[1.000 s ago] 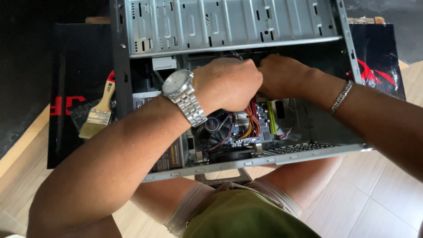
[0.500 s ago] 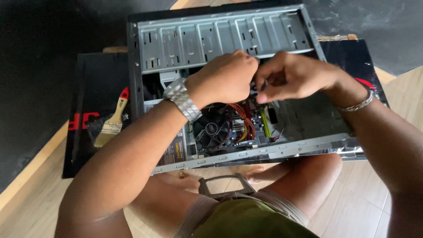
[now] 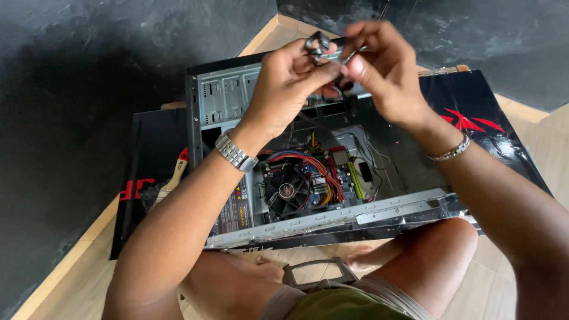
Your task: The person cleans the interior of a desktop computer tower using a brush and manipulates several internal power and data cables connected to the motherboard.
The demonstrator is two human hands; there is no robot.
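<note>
An open desktop computer case (image 3: 332,216) lies on its side between my knees, showing a cooler fan (image 3: 287,191), coloured cables (image 3: 308,163) and a green board. Both hands are raised above its far end. My left hand (image 3: 290,80), with a metal watch on the wrist, pinches a small dark metal part (image 3: 317,44). My right hand (image 3: 382,68), wearing a bracelet, grips the same part from the other side. The part is blurred and mostly hidden by my fingers.
The case rests on a black mat with red markings (image 3: 474,112) laid on a wooden floor. A paintbrush with a red-and-wood handle (image 3: 172,178) lies left of the case. Dark walls stand behind and to the left. My bare legs are under the case's near edge.
Both hands have lifted out of the case, carrying the small part up above its far end. The view has pulled back, showing more of the case and floor.
</note>
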